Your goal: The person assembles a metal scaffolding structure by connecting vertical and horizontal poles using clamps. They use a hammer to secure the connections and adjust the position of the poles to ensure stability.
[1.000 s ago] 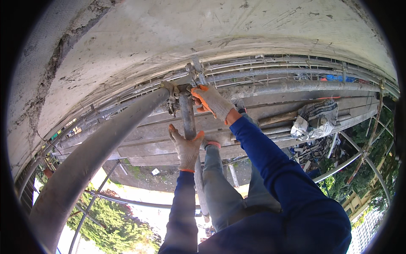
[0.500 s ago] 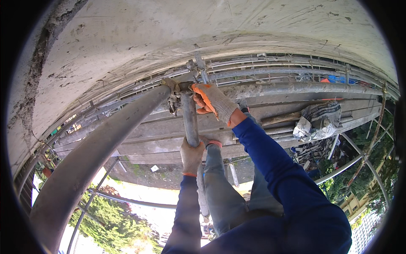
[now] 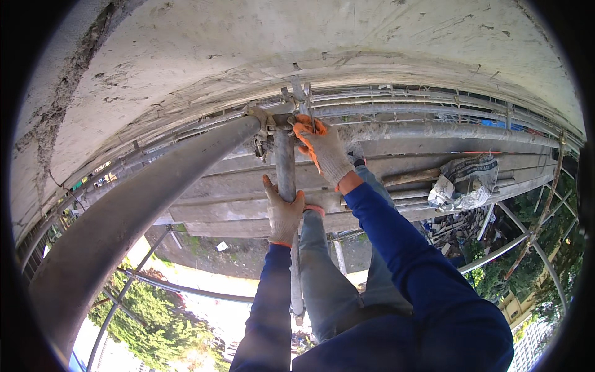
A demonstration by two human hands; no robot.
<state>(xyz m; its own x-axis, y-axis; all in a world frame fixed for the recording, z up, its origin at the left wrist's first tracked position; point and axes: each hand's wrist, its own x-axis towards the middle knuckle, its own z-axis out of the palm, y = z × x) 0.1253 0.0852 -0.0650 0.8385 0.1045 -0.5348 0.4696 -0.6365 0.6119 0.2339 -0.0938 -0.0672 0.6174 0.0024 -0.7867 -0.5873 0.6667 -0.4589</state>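
Note:
Both my hands wear pale knit gloves with orange palms. My right hand (image 3: 321, 147) is closed at the scaffold coupler (image 3: 282, 121), its fingers curled about the fitting's right side; the exact hold is partly hidden. A short grey pole (image 3: 285, 164) runs from the coupler down toward me. Over this pole rests my left hand (image 3: 284, 217), its thumb and fingers spread apart on either side. A second metal clamp (image 3: 260, 127) sits at the end of the thick grey tube (image 3: 155, 180), which comes in from the lower left.
Long planks (image 3: 229, 208) form a platform under me, with my feet and legs over it. A crumpled sack (image 3: 465, 180) lies on the right. Several pipes (image 3: 421, 111) run along the concrete wall (image 3: 248, 43). Trees (image 3: 149, 310) and ground show far below.
My left hand has loosened its grip on the pole and its fingers have spread. My right hand stays at the coupler, fingers slightly shifted. The view has moved a little.

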